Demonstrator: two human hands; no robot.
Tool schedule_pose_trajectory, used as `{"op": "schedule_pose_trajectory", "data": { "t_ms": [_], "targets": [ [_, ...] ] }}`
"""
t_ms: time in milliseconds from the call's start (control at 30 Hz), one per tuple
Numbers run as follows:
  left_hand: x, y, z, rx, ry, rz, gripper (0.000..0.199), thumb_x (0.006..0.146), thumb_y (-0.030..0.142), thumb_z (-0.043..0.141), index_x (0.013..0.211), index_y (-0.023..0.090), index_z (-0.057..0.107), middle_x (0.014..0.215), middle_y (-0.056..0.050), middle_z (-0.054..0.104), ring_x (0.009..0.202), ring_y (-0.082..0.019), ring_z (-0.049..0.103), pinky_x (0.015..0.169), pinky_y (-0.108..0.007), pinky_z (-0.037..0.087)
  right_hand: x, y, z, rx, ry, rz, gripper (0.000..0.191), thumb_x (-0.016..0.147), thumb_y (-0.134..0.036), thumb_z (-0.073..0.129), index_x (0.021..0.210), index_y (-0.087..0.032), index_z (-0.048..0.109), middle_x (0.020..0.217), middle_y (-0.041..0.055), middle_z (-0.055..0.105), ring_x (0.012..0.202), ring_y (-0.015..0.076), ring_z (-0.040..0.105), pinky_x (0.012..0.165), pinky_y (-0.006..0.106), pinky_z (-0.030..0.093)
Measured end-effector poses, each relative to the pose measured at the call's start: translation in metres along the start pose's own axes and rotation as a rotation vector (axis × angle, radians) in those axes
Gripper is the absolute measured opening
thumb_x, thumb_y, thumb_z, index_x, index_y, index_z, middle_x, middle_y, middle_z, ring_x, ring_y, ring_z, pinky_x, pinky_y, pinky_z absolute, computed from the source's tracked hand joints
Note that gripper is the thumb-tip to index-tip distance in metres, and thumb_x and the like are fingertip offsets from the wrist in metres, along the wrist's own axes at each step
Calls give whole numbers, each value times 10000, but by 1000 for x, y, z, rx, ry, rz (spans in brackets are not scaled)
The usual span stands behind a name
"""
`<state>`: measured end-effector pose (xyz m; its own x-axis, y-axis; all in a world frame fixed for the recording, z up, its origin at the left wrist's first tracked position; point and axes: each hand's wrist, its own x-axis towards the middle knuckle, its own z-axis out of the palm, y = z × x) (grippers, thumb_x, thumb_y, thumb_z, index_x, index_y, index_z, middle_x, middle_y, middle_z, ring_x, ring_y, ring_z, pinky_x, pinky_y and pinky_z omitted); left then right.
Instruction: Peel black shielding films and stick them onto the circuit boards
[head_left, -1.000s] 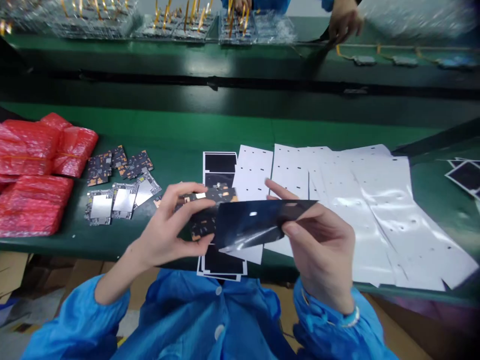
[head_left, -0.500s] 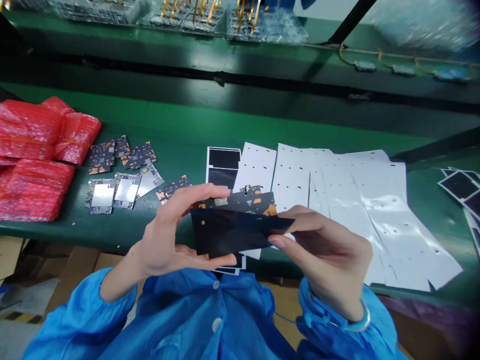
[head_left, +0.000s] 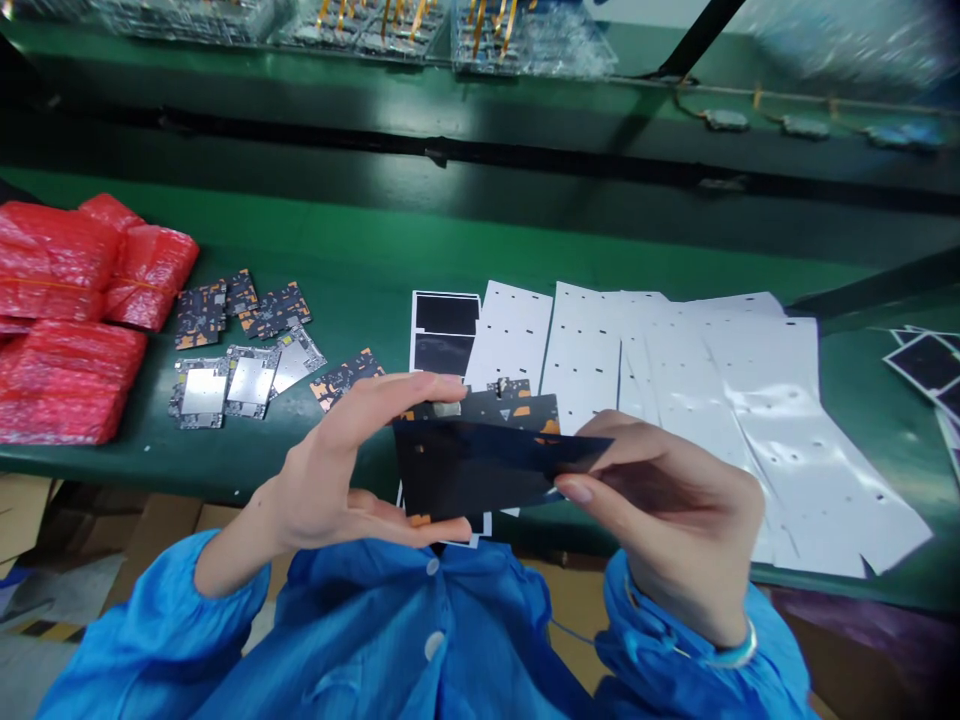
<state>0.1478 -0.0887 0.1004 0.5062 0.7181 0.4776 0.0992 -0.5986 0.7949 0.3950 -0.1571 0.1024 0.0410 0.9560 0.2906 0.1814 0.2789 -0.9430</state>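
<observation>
My left hand point(head_left: 322, 480) grips a dark circuit board point(head_left: 517, 412) by its edges, fingers above and thumb side below. In front of the board lies a thin black adhesive sheet point(head_left: 480, 470), covering most of it. My right hand point(head_left: 675, 510) pinches the sheet's right corner between thumb and forefinger, and that end stands off the board. Orange patches and a small connector show along the board's uncovered upper edge. Under the hands, a white-bordered backing sheet with black pieces point(head_left: 446, 315) lies partly hidden on the bench.
More circuit boards point(head_left: 274, 310) lie left on the green bench point(head_left: 360, 250), some with silver shields point(head_left: 204, 392). Red bubble-wrap bundles point(head_left: 67, 370) sit farther left. White backing sheets point(head_left: 675, 400) overlap on the right. Trays with boards point(head_left: 420, 40) stand on the shelf above.
The board and black sheet have shifted slightly right in view. My right hand has moved a little right with the sheet's corner still pinched.
</observation>
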Motion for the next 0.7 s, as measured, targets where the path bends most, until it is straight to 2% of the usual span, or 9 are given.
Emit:
{"op": "schedule_pose_trajectory", "data": {
  "t_ms": [133,267,700],
  "targets": [
    [1,-2,-1,13,-8,39,1062,646,329,977,1546,441,426,1327,-33,727,1195,-310,715,1035,-486,626,1,2,-2,2,12,-33,150,854,-130,780,868,-271,729,688,-16,648,611,157,587,497,303,489],
    [0,-4,0,13,-10,44,1038,679,368,960,1555,431,407,1318,-47,730,1207,-315,708,1020,-490,632,3,2,-2,18,1,-55,156,846,-115,779,871,-261,733,661,-22,639,600,147,582,509,291,491],
    [5,-7,1,42,-3,117,1052,641,365,983,1547,378,447,1352,-57,712,1218,-297,700,1021,-443,636,2,1,-4,98,17,-54,158,828,-93,791,865,-237,741,682,-14,660,596,134,593,495,263,493]
  ]
}}
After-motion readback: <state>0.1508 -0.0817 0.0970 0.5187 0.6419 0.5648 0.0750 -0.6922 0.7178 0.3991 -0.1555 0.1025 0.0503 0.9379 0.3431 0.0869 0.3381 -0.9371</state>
